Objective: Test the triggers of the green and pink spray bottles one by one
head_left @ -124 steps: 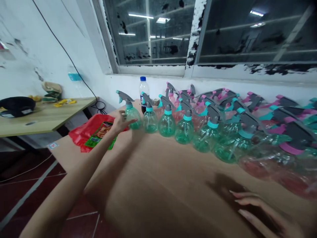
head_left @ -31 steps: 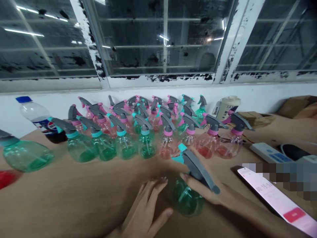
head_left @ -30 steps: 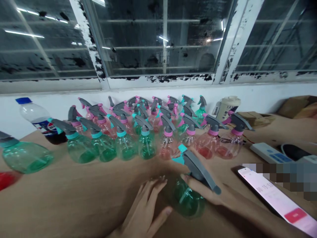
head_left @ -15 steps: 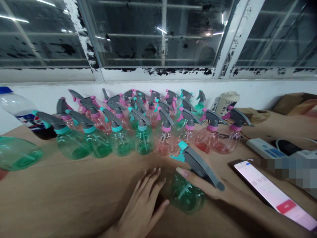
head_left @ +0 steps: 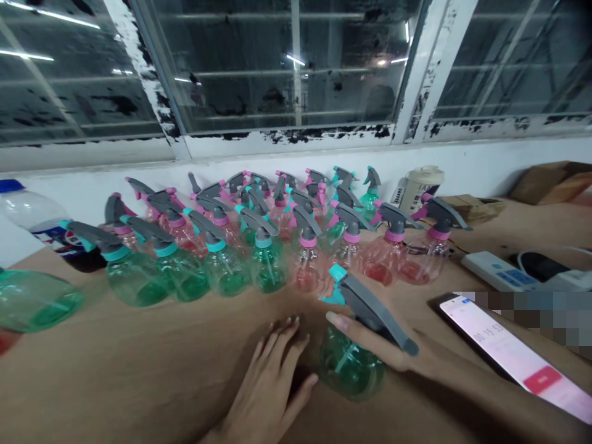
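My right hand (head_left: 377,342) is wrapped round the neck of a green spray bottle (head_left: 354,373) with a grey and turquoise trigger head. The bottle stands close to upright at the front of the table, its nozzle facing away to the left. Flat on the wood just left of it lies my left hand (head_left: 272,370), fingers spread and holding nothing. Behind both hands runs a row of spray bottles: green ones (head_left: 226,271) with turquoise collars on the left, pink ones (head_left: 308,271) with pink collars on the right. Several more stand behind them.
A cola bottle (head_left: 60,237) and another green spray bottle (head_left: 37,299) are at the left. On the right lie a phone (head_left: 513,351) with a timer display and a white power strip (head_left: 499,274). A cup (head_left: 420,188) and a cardboard box (head_left: 555,182) stand by the wall.
The view has tilted slightly, with the left side lower in the picture. Both hands and the held spray bottle stay nearly where they were.
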